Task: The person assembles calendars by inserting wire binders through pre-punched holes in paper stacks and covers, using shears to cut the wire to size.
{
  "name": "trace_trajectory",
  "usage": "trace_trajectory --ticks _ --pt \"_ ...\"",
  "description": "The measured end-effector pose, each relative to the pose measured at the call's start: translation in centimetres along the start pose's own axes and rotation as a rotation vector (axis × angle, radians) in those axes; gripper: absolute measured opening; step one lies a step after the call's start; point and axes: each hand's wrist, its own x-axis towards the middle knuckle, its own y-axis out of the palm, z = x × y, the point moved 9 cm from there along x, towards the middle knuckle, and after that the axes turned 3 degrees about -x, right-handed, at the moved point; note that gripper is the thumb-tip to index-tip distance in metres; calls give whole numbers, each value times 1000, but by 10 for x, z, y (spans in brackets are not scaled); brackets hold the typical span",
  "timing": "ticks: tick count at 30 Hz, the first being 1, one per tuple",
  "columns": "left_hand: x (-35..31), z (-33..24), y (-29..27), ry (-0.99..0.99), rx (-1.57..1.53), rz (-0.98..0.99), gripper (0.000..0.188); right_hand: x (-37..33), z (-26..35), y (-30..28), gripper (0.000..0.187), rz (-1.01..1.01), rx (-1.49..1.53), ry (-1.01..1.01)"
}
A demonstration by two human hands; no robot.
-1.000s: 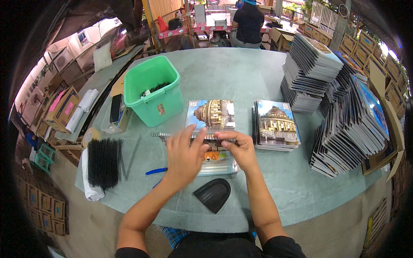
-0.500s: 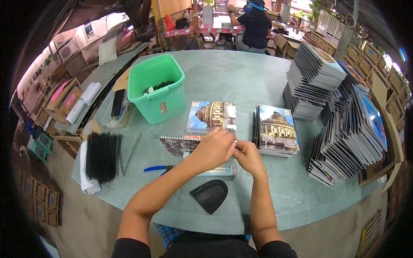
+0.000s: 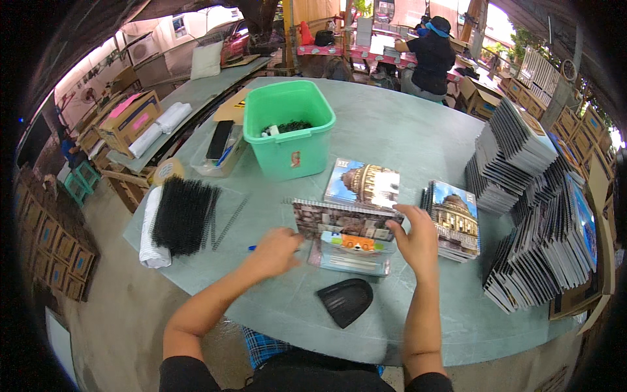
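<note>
A wire-bound notebook (image 3: 313,217) with a dark photo-printed page stands tilted in front of me. A black coil runs along its top edge, and the coil's loose end juts past the left corner. My right hand (image 3: 418,238) grips its right end, thumb on the near side, fingers at the top edge. Closed and low over the table, my left hand (image 3: 275,253) covers a pair of pliers; only a blue handle tip (image 3: 252,248) shows. Before the notebook lies a flat light-blue case (image 3: 349,263), near an orange cartoon animal picture (image 3: 359,243). Behind is a notebook stack (image 3: 362,183) with a building cover.
More bound notebooks (image 3: 454,219) lie at right, beside tall stacks (image 3: 516,160). A green bin (image 3: 290,147) holds black coil scraps. Black coils (image 3: 185,215) are heaped at left, near a phone (image 3: 220,140). A black wedge (image 3: 346,302) lies near me. Another person (image 3: 431,62) sits beyond.
My left hand has left the notebook's right end and moved left onto the pliers. My right hand has shifted to hold the notebook's right edge. The view has turned left.
</note>
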Motion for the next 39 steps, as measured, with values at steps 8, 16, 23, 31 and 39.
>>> trace_trajectory --ticks 8,16,23,31,39 --pt "-42 64 24 -250 -153 -51 44 54 104 110 26 539 101 -125" --pt "-23 39 -23 -417 -1057 -114 41 54 125 138 37 712 483 -86" --pt "-14 41 -23 -421 -926 -77 43 52 123 136 38 711 496 -116" --pt "-15 42 -33 -384 -810 -165 35 49 128 138 37 668 447 -153" --pt "-22 33 -59 -328 -519 -307 38 53 124 127 24 467 273 -136"
